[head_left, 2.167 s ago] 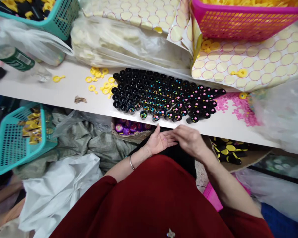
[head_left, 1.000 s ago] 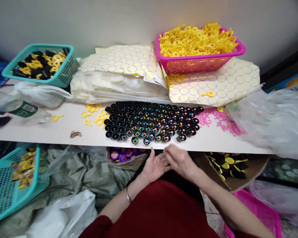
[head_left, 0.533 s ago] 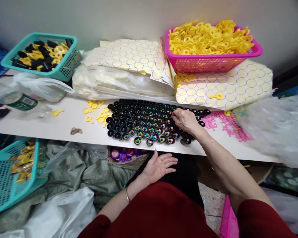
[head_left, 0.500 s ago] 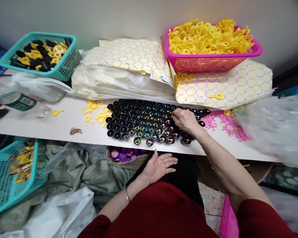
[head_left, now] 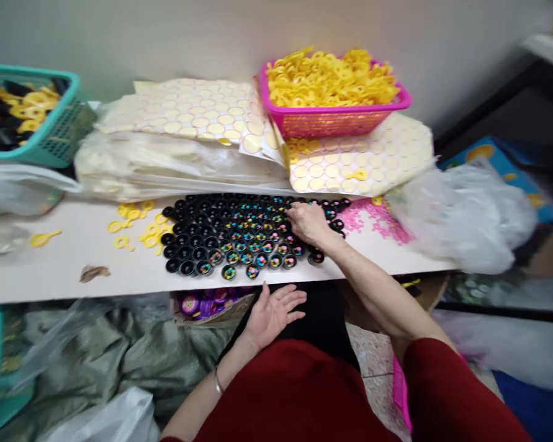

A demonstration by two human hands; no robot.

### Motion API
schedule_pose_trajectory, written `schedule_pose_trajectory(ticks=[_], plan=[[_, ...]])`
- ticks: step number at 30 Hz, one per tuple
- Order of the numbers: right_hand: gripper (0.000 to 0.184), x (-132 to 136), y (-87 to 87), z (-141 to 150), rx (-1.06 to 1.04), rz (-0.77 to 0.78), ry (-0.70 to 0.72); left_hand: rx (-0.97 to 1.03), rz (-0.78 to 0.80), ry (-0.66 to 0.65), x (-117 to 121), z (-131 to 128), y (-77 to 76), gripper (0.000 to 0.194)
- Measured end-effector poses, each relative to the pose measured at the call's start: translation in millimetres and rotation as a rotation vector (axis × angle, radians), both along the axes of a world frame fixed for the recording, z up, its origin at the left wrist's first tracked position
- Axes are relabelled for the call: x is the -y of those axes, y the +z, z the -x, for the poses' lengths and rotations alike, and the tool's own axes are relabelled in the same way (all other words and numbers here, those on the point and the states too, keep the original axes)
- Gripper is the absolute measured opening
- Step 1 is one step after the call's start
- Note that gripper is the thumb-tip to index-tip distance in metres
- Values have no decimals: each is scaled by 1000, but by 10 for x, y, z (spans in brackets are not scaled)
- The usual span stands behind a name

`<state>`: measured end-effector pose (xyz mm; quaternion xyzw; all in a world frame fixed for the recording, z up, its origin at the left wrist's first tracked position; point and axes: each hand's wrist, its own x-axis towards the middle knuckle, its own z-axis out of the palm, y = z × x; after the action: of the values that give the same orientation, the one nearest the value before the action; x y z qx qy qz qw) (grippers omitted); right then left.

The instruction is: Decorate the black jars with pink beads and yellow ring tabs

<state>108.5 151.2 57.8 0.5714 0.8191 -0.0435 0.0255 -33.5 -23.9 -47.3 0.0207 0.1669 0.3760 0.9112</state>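
Many small round black cups stand packed together on the white table. Those toward the right hold colourful beads, and some have a pink piece on top. Over the right part of the cups is my right hand, its fingers closed in a pinch with the tips pointing down. Whatever lies between those fingertips is hidden. My left hand rests palm up below the table's front edge, fingers spread and nothing in it. Loose pink pieces are scattered just right of the cups.
Behind the cups lie sheets of round stickers, with a pink basket of yellow ring pieces on them. A teal basket stands at left, plastic bags at right. Yellow rings lie left of the cups. A box sits below.
The view has swung to the right, so the table and baskets appear farther left. My right hand stays over nearly the same cups, and my left hand keeps its open pose.
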Motion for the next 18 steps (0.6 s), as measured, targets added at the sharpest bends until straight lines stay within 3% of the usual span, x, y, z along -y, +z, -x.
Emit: schedule_pose_trajectory(ticks=[5,9,12,14,18], plan=[[26,18,17,-290,-255,-139,-92,-25,1,-23,-30,0,14,66],[28,67,-173,-995,-532,-354,-499,-49,6,-25,-8,-29,45,58],[33,85,-388,-1515,-340,-268,-868,-71,16,-27,5,-64,63,51],[33,75,-505,-1709,-284,-222,-870,-81,16,-31,9,-92,74,50],[39,-16,-622,-1732,-134,-259,-686,-96,2,-49,25,-143,92,49]])
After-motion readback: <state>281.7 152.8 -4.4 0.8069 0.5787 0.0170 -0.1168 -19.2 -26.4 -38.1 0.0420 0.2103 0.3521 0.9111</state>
